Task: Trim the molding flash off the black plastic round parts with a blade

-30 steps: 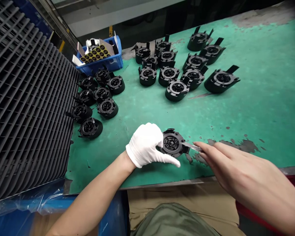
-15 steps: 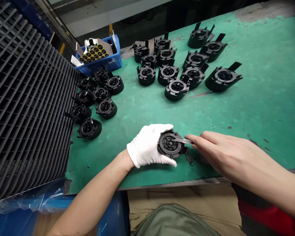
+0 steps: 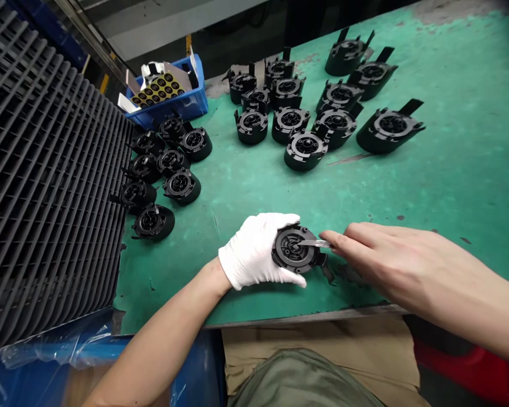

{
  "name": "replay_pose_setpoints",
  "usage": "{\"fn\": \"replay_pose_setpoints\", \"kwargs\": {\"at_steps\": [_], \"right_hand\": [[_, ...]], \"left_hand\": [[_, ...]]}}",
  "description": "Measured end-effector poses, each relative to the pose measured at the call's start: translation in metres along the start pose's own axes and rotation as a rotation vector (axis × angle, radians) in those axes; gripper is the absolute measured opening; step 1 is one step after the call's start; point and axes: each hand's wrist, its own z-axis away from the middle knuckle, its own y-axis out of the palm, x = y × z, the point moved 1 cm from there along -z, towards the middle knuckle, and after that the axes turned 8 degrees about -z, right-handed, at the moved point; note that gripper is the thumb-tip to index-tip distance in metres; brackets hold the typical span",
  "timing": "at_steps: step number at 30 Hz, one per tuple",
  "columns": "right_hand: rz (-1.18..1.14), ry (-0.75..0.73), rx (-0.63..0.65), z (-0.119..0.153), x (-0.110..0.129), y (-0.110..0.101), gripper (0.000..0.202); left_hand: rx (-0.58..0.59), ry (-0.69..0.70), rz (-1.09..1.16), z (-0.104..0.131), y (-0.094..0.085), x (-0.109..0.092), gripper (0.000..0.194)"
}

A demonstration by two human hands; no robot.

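Observation:
My left hand (image 3: 254,252), in a white glove, is wrapped around the side of a round black plastic housing (image 3: 285,261), with its ringed face turned up. A dark tab sticks out at the housing's lower right. My bare right hand (image 3: 367,254) pinches a slim silvery craft knife (image 3: 318,243); its handle is mostly hidden by the fingers. The pointed tip lies over the middle of the housing's face and seems to touch the hub there. Both hands are low over the green table (image 3: 246,192), close to its front edge.
Several similar black housings (image 3: 181,185) stand in a group at the left, more housings (image 3: 303,150) at the back middle and right. A blue bin (image 3: 195,104) holds a sheet of round stickers (image 3: 159,90). Stacked dark grid trays (image 3: 55,169) rise along the left edge.
The knife tip has shifted slightly left and down on the housing's hub. My left hand keeps its hold. The view has moved a little.

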Motion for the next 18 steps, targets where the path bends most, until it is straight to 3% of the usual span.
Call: {"fn": "replay_pose_setpoints", "kwargs": {"at_steps": [7, 13, 15, 18], "right_hand": [[0.0, -0.038, 0.004, 0.002, 0.0, -0.003, 0.057], [-0.046, -0.07, 0.124, 0.0, -0.018, -0.002, 0.045], [-0.033, -0.071, 0.077, 0.007, -0.021, 0.001, 0.038], [-0.008, 0.043, -0.086, 0.025, -0.01, 0.01, 0.04]], "left_hand": [[0.033, -0.009, -0.003, -0.003, -0.003, -0.002, 0.121], [0.036, -0.007, 0.022, -0.003, -0.002, -0.002, 0.111], [0.001, -0.004, -0.001, -0.002, -0.001, -0.004, 0.118], [-0.073, -0.017, -0.098, 0.001, 0.0, -0.008, 0.127]]}}
